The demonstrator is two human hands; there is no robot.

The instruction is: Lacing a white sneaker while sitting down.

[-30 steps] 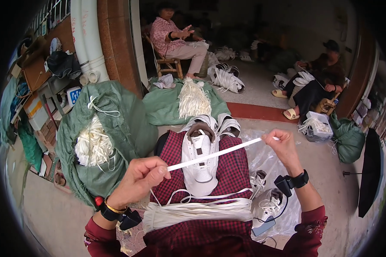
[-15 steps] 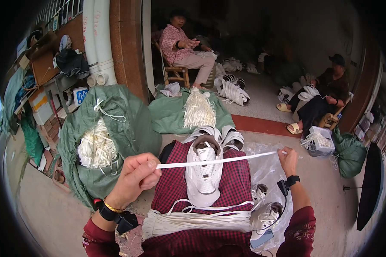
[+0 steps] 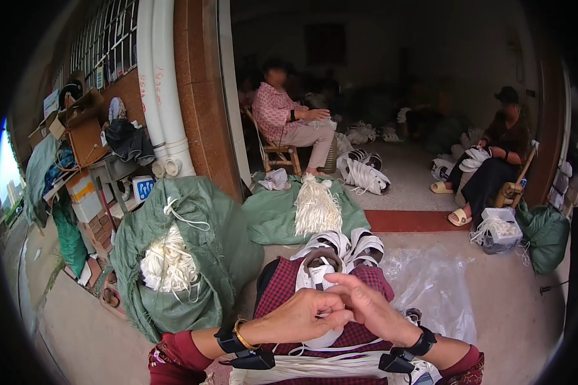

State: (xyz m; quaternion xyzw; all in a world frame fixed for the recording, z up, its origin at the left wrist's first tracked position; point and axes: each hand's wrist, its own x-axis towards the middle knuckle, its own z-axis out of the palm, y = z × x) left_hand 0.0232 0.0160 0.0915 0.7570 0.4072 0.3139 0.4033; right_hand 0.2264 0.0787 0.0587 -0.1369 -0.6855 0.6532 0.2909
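Note:
A white sneaker (image 3: 318, 268) stands on the red-and-black checked cloth over my lap, its toe end mostly hidden by my hands. My left hand (image 3: 308, 316) is closed in a pinch above the shoe, with a sliver of white shoelace (image 3: 324, 315) at the fingers. Against it, my right hand (image 3: 376, 311) has its upper fingers bent over the left fingertips; what it pinches is hidden. A bundle of white laces (image 3: 315, 368) lies across my lap below my wrists.
More white shoes (image 3: 365, 247) rest at the cloth's far end. Beyond them, a lace heap (image 3: 318, 208) lies on a green sack (image 3: 270, 215). A bulging green sack (image 3: 228, 263) stands left. Clear plastic sheeting (image 3: 430, 282) lies right. Two people sit farther back.
My hands have come together over the shoe; before, they were apart with the lace stretched taut between them. The view has tilted up and shifted left.

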